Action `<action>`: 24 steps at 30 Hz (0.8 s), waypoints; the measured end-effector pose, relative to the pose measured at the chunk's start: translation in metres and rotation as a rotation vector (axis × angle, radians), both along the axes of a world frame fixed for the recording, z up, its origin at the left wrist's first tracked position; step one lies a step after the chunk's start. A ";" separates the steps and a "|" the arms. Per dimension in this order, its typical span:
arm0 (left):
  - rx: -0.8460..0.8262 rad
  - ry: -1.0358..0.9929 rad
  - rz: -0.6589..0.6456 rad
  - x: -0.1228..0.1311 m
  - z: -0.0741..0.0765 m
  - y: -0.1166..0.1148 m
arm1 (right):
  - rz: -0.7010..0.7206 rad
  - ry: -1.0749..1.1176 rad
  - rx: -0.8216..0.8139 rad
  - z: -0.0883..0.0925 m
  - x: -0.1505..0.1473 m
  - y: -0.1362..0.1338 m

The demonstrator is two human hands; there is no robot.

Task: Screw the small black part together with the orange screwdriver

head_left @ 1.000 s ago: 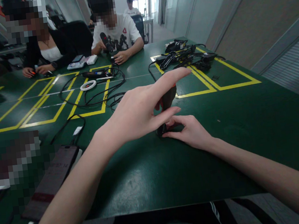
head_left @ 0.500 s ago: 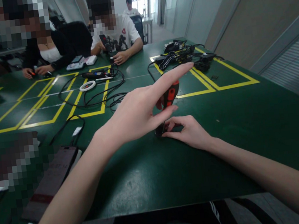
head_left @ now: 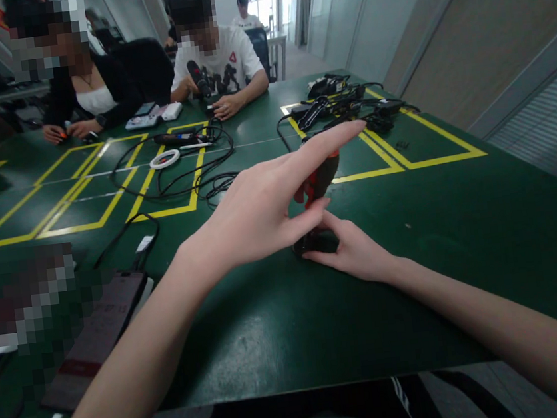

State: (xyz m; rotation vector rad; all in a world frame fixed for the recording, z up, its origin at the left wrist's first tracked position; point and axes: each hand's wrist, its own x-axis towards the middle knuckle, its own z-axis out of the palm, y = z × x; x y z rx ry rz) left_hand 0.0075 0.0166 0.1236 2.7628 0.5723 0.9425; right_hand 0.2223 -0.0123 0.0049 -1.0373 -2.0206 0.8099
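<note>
At your left, the phone (head_left: 94, 337) lies on the table (head_left: 449, 297), apart from the work. Farther right, your left hand (head_left: 267, 200) grasps the red-and-black tool (head_left: 326, 175), thumb low on it, index finger stretched out past it. Beneath, near the tabletop, sits the small dark part (head_left: 302, 249); where the tool's lower end meets it is hidden. Just right, your right hand (head_left: 361, 250) seems to pinch the part, though your left thumb covers some fingertips. Beyond lie heaped cables (head_left: 373, 117). You look to be working the tool against the part; the next move calls for a steady right pinch and the tool held in line.
</note>
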 end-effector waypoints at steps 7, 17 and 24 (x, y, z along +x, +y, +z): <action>0.021 0.021 0.035 0.000 0.000 0.000 | 0.004 -0.073 0.110 -0.006 0.005 0.001; 0.000 0.011 -0.005 0.002 0.002 -0.001 | 0.047 -0.112 0.115 0.000 0.006 0.001; -0.001 0.009 0.018 0.002 0.001 -0.003 | 0.030 -0.124 0.130 -0.002 0.007 0.001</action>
